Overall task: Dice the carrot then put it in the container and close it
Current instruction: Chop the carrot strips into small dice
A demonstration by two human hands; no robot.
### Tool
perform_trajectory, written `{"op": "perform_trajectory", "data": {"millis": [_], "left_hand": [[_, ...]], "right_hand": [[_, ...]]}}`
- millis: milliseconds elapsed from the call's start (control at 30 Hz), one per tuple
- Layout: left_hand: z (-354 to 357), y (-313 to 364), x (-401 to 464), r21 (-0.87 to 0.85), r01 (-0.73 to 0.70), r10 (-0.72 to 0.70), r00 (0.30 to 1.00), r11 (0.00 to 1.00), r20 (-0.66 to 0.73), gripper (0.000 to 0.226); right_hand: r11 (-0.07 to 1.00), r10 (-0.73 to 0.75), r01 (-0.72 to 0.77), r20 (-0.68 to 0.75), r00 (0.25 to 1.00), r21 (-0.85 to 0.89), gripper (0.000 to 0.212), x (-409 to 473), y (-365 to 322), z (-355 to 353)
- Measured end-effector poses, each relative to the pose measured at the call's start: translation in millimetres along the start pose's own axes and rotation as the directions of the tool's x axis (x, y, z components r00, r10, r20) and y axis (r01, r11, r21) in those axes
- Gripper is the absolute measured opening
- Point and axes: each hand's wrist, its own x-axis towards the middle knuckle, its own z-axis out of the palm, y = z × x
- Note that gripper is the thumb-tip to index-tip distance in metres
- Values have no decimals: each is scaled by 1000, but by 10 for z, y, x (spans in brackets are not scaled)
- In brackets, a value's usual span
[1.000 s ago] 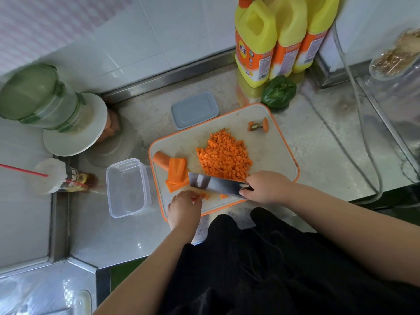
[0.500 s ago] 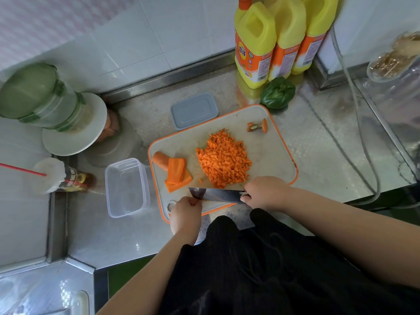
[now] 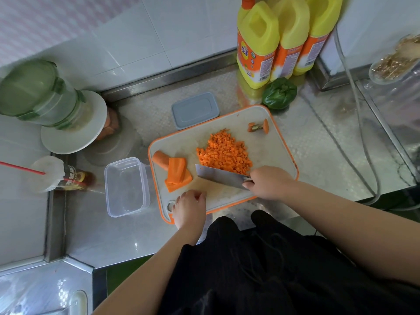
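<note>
- Right hand (image 3: 268,181) has its grip wrapped round the handle of a cleaver (image 3: 221,176). The blade lies slanted over the cutting board (image 3: 272,153), and its far edge sits right up against the near side of the diced carrot pile (image 3: 225,152).
- Left hand (image 3: 189,209) rests at the board's near-left corner with the fingers curled under. Can't tell if there's a bit of carrot tucked in there or nothing at all, so I won't call that grip.
- The dice make one big heap around the middle of the board. Still uncut: a few flat carrot slabs (image 3: 177,175) stacked on the left side, with a rounded carrot end (image 3: 160,158) touching them on the far-left.
- The trimmed carrot top (image 3: 259,127), green stub and all, sits alone at the far-right corner of the board.
- Clear plastic container (image 3: 127,187) is open, on the steel tabletop (image 3: 318,144) just beside the board's left edge. No carrot in it.
- Its grey lid (image 3: 195,110) lies flat beyond the board's far edge, apart from the container.
- Background stuff: three yellow bottles (image 3: 258,42) against the wall, a green pepper (image 3: 279,93) just in front of them, and a green-lidded jar (image 3: 38,94) off to the far left.
</note>
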Motion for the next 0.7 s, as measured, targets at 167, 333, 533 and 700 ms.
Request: {"op": "perform_trajectory", "data": {"millis": [167,333,533,700], "left_hand": [[-63,159,10,-295,30,-5,996,955,87,21],[-168,-62,-33,-392,70,-80,997,917,-10,9],[-200,-173,29,-408,49,-94,991,912,-91,7],[-145,-153,64,-375,-4,-26,997,927,-75,15]], "right_hand": [[992,-9,14,-37,999,123,38,-12,32,9],[998,-47,46,27,999,38,39,-51,57,1],[989,-81,91,93,992,-114,40,40,68,-91],[995,-57,58,16,998,-86,36,180,105,-243]]}}
